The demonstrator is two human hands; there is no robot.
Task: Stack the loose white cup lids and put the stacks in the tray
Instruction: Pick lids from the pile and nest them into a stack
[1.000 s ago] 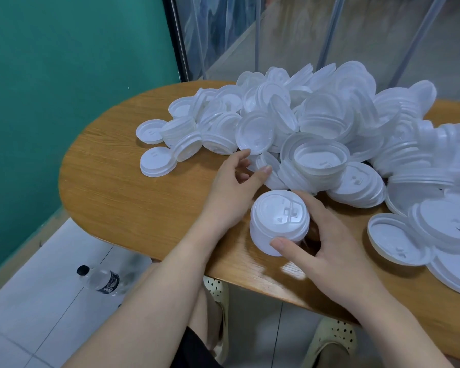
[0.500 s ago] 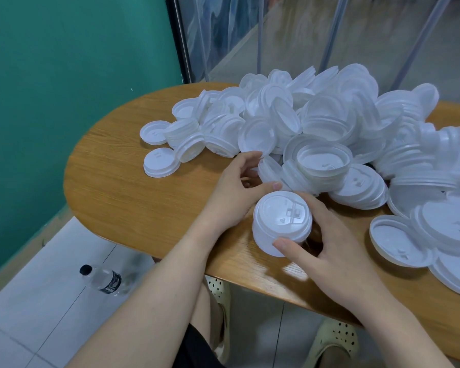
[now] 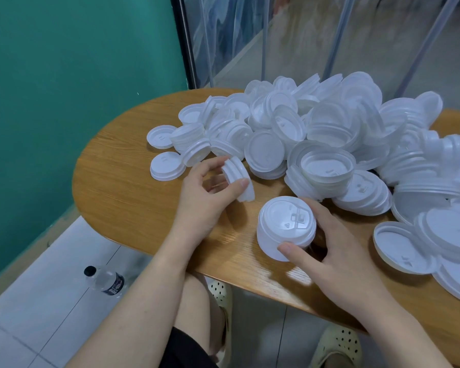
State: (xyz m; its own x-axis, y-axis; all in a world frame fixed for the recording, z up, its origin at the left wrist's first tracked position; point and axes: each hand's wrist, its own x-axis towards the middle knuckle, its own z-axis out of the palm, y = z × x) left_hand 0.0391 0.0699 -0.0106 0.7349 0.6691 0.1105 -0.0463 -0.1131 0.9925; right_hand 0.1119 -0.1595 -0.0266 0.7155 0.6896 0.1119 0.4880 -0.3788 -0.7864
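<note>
A big heap of loose white cup lids (image 3: 316,134) covers the back and right of the wooden table (image 3: 122,192). My left hand (image 3: 207,197) pinches a small stack of lids (image 3: 238,181), tilted on edge, just left of the heap's front. A neat upright stack of lids (image 3: 286,227) stands near the table's front edge; my right hand (image 3: 329,251) holds it from the right, thumb on its front and fingers behind. No tray is in view.
Two single lids (image 3: 166,166) lie apart at the heap's left. Larger lids (image 3: 404,248) spread over the table's right end. A water bottle (image 3: 104,280) lies on the tiled floor below the table's left. A teal wall stands at the left.
My left hand has pulled a small stack of lids out of the heap's front and lifted it leftward. My right hand stays on the upright stack.
</note>
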